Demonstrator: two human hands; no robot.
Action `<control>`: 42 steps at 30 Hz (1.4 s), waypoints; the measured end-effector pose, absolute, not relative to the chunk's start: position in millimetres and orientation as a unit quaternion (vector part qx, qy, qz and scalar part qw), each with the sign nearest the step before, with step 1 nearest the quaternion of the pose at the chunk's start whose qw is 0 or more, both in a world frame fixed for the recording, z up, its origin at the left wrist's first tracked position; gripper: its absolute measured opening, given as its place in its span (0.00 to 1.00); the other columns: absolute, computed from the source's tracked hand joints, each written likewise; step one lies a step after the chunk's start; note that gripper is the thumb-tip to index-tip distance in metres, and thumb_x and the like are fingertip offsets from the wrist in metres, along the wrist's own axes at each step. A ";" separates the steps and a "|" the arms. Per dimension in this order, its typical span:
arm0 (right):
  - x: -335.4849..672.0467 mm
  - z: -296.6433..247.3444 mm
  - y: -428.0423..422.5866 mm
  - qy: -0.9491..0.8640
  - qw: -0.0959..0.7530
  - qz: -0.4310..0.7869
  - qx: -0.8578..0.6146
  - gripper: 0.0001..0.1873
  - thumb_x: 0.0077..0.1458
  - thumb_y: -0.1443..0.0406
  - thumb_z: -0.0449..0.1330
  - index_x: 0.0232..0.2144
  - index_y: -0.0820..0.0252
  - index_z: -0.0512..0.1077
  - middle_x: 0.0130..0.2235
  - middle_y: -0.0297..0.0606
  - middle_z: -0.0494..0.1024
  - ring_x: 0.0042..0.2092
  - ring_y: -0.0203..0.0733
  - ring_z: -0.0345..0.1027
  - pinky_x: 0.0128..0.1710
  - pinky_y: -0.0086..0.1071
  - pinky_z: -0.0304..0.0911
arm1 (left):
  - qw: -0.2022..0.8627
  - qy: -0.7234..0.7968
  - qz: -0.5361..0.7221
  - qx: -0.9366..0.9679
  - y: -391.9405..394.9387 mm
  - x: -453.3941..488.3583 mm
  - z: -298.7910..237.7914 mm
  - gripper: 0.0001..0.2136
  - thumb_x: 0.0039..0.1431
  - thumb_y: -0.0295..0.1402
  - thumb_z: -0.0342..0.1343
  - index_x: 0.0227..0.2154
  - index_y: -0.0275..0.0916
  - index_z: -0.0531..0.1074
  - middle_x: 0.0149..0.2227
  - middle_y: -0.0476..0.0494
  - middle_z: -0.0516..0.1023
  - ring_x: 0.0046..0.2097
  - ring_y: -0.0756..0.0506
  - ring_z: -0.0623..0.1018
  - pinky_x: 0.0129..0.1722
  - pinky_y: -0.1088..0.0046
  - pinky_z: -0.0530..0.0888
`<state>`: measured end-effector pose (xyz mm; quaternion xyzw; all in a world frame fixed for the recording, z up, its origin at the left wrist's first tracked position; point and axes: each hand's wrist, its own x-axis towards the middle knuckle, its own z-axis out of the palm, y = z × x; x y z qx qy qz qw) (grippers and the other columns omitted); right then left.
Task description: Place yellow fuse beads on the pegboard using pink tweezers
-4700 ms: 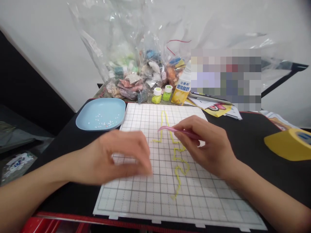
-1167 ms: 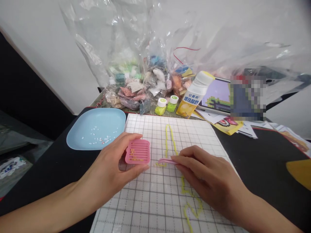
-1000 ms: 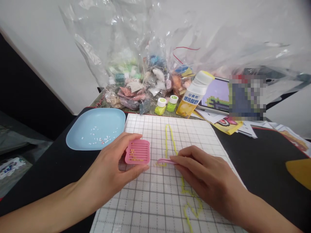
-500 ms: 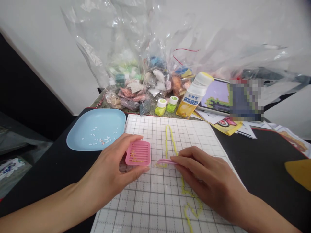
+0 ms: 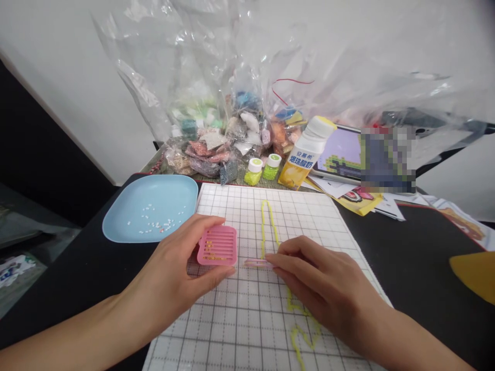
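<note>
My left hand (image 5: 181, 257) grips a small pink ridged tray (image 5: 226, 245) by its edges, thumb below and fingers above. Small yellow beads (image 5: 209, 247) lie in the tray's grooves, mostly on its left side and along the bottom. Pinched in my right hand (image 5: 320, 273) are pink tweezers (image 5: 257, 263), their tips pointing left toward the tray, a short gap from it. Whether a bead sits between the tips is too small to tell. Under both hands lies a white gridded board (image 5: 232, 319). A thin line of yellow-green beads (image 5: 264, 221) traces an outline on it, partly hidden by my right hand.
A blue plate (image 5: 119, 206) with loose white beads is at the left. Behind the board stand two small bead jars (image 5: 253, 172), a tilted yogurt bottle (image 5: 303, 152) and bagged beads (image 5: 204, 154). A tablet (image 5: 340, 154) leans at the back right, above papers (image 5: 356, 201).
The tweezers have lowered slightly and now lie more level, their tips a little closer to the pink tray. My left hand holds the tray as before. The whole view has shifted slightly.
</note>
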<state>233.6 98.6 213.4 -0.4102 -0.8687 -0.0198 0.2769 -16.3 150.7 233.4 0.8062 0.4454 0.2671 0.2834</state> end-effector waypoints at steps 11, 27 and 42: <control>232.2 215.8 98.5 -0.866 0.274 0.000 -0.418 0.14 0.63 0.74 0.50 0.49 0.61 0.67 0.38 0.39 0.73 0.31 0.35 0.69 0.23 0.28 0.62 | 0.282 0.435 0.276 0.809 150.4 -18.0 231.2 0.18 0.59 0.40 0.60 0.51 0.49 0.65 0.49 0.49 0.72 0.49 0.41 0.75 0.48 0.62 0.74; 233.7 220.3 94.9 -0.858 0.299 -0.033 -0.417 0.11 0.64 0.72 0.51 0.47 0.60 0.67 0.37 0.38 0.74 0.31 0.36 0.71 0.23 0.29 0.63 | 0.341 0.412 0.288 0.794 146.1 -13.5 239.4 0.14 0.54 0.33 0.62 0.44 0.48 0.71 0.46 0.49 0.71 0.46 0.43 0.75 0.35 0.72 0.78; 245.8 221.7 94.9 -0.819 0.334 -0.061 -0.463 0.07 0.64 0.70 0.54 0.43 0.60 0.70 0.35 0.37 0.74 0.28 0.33 0.70 0.22 0.26 0.64 | 0.279 0.363 0.259 0.850 149.0 -15.7 237.9 0.15 0.56 0.30 0.59 0.46 0.47 0.67 0.45 0.48 0.70 0.44 0.44 0.74 0.41 0.67 0.76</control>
